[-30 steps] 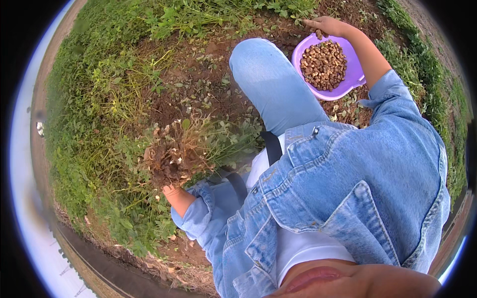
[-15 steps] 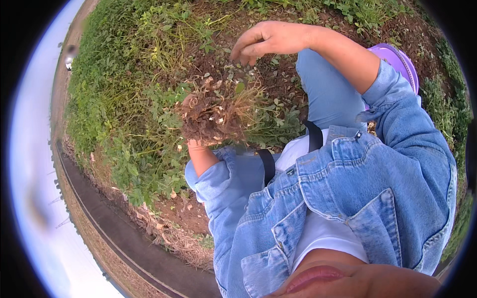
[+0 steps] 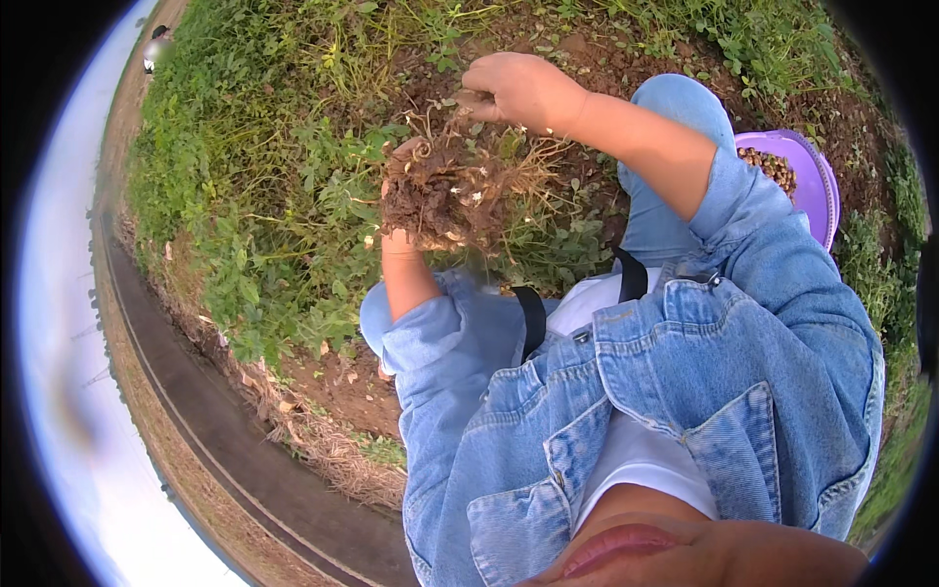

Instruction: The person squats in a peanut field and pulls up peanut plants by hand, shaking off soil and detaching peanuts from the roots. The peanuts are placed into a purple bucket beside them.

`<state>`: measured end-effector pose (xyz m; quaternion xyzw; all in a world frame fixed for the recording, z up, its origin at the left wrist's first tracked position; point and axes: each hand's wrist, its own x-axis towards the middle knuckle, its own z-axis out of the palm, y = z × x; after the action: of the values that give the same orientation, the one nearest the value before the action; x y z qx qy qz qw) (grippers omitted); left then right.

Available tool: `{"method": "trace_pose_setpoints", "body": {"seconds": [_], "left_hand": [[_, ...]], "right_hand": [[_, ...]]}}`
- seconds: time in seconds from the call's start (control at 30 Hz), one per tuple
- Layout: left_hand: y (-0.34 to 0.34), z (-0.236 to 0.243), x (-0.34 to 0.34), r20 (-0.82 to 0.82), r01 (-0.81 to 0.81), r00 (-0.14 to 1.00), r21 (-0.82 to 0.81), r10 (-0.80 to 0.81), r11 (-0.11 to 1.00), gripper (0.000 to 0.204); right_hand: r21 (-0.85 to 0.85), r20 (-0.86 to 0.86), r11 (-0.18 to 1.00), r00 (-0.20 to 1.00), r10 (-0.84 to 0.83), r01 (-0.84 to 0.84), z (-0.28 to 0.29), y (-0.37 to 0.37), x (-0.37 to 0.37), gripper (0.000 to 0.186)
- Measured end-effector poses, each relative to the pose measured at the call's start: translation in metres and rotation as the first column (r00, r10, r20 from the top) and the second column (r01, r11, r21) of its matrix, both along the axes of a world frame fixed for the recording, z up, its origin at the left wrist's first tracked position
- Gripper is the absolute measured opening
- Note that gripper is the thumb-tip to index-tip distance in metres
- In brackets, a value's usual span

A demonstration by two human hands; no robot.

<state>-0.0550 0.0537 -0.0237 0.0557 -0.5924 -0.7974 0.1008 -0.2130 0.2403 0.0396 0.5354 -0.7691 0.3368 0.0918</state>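
Note:
An uprooted peanut plant point(image 3: 445, 201), its root clump caked with brown soil and dotted with pale bits, is held up in front of my knees. My left hand point(image 3: 401, 161) grips it from the left, and most of its fingers are hidden behind the clump. Just above the roots is my right hand point(image 3: 523, 90), with fingers curled in toward the thumb by the top root strands. What those fingers pinch, if anything, is too small to tell.
A purple bucket point(image 3: 817, 186) with peanuts point(image 3: 770, 171) in it stands beyond my right elbow. Leafy green plants point(image 3: 264, 196) cover the ground on the left. A dark paved strip point(image 3: 205, 382) runs along the lower left. Far off at upper left is a blurred person point(image 3: 154, 49).
My right hand has curled its fingers and lies nearer the root clump. The clump has risen and shifted slightly right with my left hand. More of the bucket shows, with its peanuts.

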Motion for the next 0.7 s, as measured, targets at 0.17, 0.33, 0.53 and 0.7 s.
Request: {"method": "trace_pose_setpoints", "body": {"seconds": [0.17, 0.33, 0.53, 0.7], "left_hand": [[-0.007, 0.005, 0.002, 0.007, -0.015, 1.000, 0.010, 0.015, 1.000, 0.049], [-0.007, 0.009, 0.011, 0.018, -0.080, 0.997, 0.015, 0.080, 0.997, 0.050], [-0.017, 0.014, 0.007, -0.010, -0.174, 0.985, 0.003, 0.174, 0.985, 0.052], [-0.005, 0.007, 0.007, -0.016, -0.171, 0.985, -0.013, 0.170, 0.985, 0.053]], "right_hand": [[-0.075, 0.852, 0.896, 0.439, 0.286, -0.438, 0.024, 0.025, -0.025, 0.047], [-0.367, 0.924, 0.873, -0.016, 0.383, -0.321, 0.035, 0.038, -0.019, 0.033], [-0.475, 0.868, 0.858, 0.053, 0.493, -0.197, 0.030, 0.031, -0.007, 0.030], [-0.382, 0.918, 0.920, 0.081, 0.389, -0.092, 0.014, 0.030, -0.049, 0.026]]}}
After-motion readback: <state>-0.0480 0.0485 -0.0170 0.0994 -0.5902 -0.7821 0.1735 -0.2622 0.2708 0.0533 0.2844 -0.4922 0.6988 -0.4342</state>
